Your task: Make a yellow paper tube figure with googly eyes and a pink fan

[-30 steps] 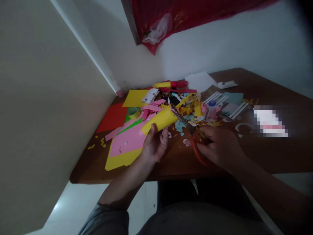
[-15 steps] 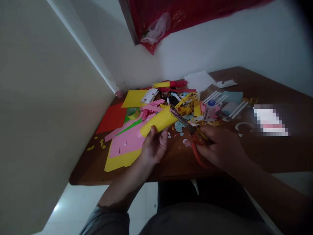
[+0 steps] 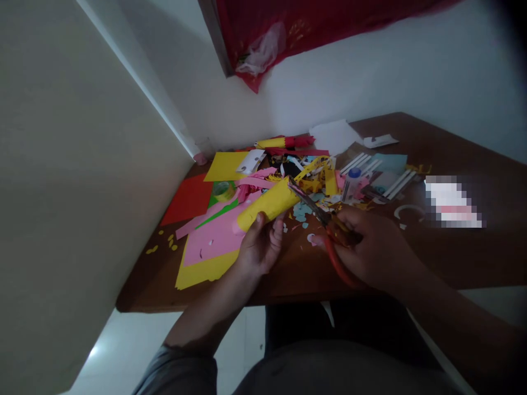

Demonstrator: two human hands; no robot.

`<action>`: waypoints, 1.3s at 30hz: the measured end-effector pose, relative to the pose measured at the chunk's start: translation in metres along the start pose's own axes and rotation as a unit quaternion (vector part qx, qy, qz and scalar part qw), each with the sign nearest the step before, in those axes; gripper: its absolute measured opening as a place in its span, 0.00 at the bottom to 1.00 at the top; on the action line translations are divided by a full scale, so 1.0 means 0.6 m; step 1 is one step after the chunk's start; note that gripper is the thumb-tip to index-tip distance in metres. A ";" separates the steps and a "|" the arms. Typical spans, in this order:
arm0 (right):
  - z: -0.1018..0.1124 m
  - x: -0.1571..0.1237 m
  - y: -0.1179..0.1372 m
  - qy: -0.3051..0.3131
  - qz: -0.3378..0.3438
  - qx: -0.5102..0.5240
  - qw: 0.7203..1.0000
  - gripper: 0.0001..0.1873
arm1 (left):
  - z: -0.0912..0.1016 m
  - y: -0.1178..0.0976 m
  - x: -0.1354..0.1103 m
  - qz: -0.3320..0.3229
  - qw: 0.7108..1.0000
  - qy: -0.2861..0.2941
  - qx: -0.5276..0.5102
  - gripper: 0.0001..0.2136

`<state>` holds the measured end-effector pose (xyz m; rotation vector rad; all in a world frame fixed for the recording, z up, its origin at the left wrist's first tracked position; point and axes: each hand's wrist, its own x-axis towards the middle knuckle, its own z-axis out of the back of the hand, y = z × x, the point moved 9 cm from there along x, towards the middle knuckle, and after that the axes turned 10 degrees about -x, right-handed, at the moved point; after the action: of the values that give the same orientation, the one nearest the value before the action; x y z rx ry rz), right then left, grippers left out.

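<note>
My left hand (image 3: 258, 247) is closed round the near end of a yellow paper roll (image 3: 269, 204), holding it tilted up to the right above the brown table (image 3: 453, 258). My right hand (image 3: 373, 249) grips red-handled scissors (image 3: 325, 225) by the loops. Their blades point up and left and meet the far end of the roll. Pink paper (image 3: 214, 236) and yellow paper (image 3: 201, 270) lie under my left hand.
Coloured paper scraps (image 3: 313, 181) cover the table's middle, with a red sheet (image 3: 187, 198), a tape roll (image 3: 224, 190), a small glue bottle (image 3: 351, 184) and white strips (image 3: 397, 184). A wall panel stands at the left; a red cloth (image 3: 313, 24) hangs behind.
Both hands, the roll and the scissors have stayed almost in place; the scissors' handles have shifted slightly toward me.
</note>
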<state>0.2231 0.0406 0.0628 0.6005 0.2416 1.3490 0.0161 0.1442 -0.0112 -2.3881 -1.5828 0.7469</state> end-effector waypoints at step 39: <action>0.016 -0.025 0.028 0.023 0.031 -0.013 0.999 0.31 | 0.018 -0.028 -0.004 -0.013 0.988 0.141 0.068 0.39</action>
<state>0.2106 0.0255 0.0770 0.5588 0.2445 1.4258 -0.0037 0.1474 -0.0130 -2.2543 -1.3984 0.4688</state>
